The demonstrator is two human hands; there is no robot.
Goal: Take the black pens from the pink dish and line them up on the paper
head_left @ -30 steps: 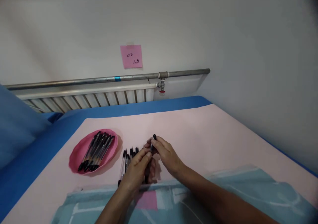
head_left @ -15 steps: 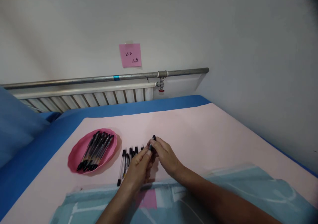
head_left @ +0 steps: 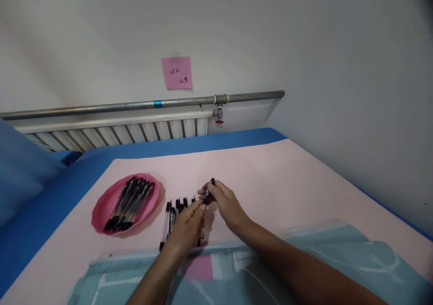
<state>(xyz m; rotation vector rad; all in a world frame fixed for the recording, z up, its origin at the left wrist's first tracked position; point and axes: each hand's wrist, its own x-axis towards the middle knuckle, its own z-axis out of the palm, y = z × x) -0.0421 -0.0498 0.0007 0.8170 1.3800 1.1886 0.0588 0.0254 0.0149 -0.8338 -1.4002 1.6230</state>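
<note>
Between my two hands a black-capped pen (head_left: pixel 208 193) is held tilted, its dark end up and to the right. My left hand (head_left: pixel 187 226) is closed round its lower part, most of which the fingers hide. Fingers and thumb of my right hand (head_left: pixel 227 205) pinch the capped upper end. Beside and partly behind my left hand lie several pen parts: a clear barrel (head_left: pixel 165 226) with black ends, dark caps (head_left: pixel 177 204) and thin pieces with pointed tips. My left hand covers some of them.
A pink scalloped dish (head_left: pixel 98 210) with several assembled black pens (head_left: pixel 130 205) stands to the left. Pale pink sheeting (head_left: pixel 270 183) covers the blue surface (head_left: pixel 162 148). Light-blue patterned cloth (head_left: pixel 324 260) lies in front. Radiator, pipe (head_left: pixel 135 105) and pink note (head_left: pixel 177 72) are behind.
My right hand has shifted slightly up, and more of the pen shows between my hands. Its capped end has risen a little to the right. The dish and loose parts stay put.
</note>
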